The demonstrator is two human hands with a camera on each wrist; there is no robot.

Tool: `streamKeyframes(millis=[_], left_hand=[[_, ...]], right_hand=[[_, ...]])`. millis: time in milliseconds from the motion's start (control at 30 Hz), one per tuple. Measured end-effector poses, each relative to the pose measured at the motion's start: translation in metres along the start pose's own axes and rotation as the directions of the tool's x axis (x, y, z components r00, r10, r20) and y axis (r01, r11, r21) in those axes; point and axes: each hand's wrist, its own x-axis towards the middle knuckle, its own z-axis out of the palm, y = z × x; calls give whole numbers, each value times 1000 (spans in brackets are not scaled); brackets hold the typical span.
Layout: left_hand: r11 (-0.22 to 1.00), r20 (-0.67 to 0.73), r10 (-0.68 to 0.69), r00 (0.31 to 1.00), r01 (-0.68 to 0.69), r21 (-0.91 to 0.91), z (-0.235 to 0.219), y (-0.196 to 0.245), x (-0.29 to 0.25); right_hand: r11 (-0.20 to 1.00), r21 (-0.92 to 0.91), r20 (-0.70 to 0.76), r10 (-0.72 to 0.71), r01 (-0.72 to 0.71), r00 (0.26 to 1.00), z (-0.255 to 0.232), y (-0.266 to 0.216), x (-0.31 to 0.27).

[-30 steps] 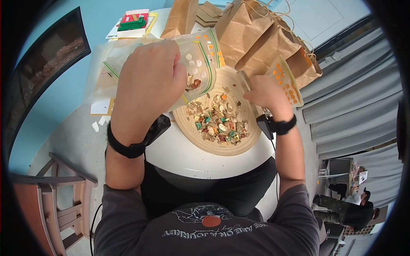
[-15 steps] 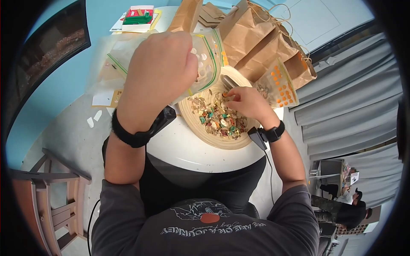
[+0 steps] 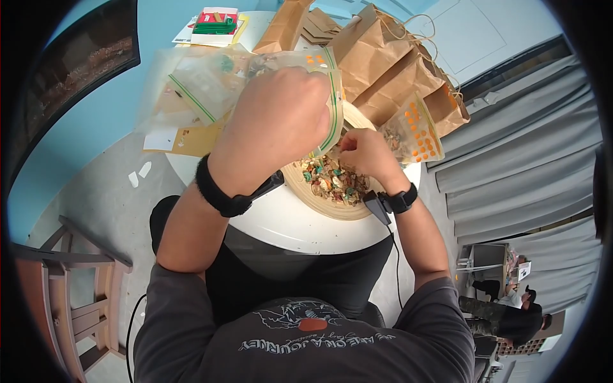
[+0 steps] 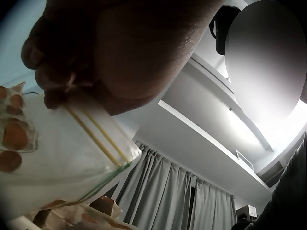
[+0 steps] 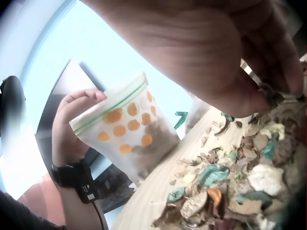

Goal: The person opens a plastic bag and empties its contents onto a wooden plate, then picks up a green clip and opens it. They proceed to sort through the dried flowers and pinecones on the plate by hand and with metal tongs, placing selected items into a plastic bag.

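Note:
My left hand grips the top edge of a clear zip bag with orange dots; brownish pieces lie low in it. The bag hangs by the far left side of a round wooden bowl. In the bowl is a heap of potpourri, dried petals and chips in cream, teal and orange. My right hand is low over the heap, its thumb and fingers pinching a few dark dried pieces in the right wrist view. A long grey-brown tool at the bowl's far side is mostly hidden.
Another orange-dotted zip bag with pieces inside stands right of the bowl. Brown paper bags crowd the table's back. Flat clear bags lie to the left, near a red and green box. Other people are far right.
My right hand has left the grey-brown tool at the bowl's far side and come down to the potpourri, pinching some. My left hand and its bag have shifted right, over the bowl's edge.

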Motion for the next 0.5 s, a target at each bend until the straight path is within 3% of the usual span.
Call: streamKeyframes(millis=[33,100,167,233,367,433,500], left_hand=[[1000,3,8,1000,-8,-5,1,0,0],[1000,20,17,1000,-17,-6,3,0,2],[1000,38,28,999,-28,-5,5,-1,3],[999,47,50,998,-50,0,7,0,4],[1000,28,-28,999,29,-7,8,-2,7],[1000,-55,-21,998,22,11,5,-8,9],[999,-79,-33,996,34,14,-3,-11,10]], right_hand=[[1000,-2,1,-1,1,1000,-7,-3,-1],[959,251,-49,149,-132,988,-28,-12,-2],[926,358,-43,146,-121,988,-49,-27,0],[738,644,-264,-33,202,964,-65,-47,1],[718,640,-331,-66,276,941,-75,-78,-1],[867,456,-351,-35,203,936,-73,-60,-6],[905,412,-136,-52,104,989,-51,-39,-21]])
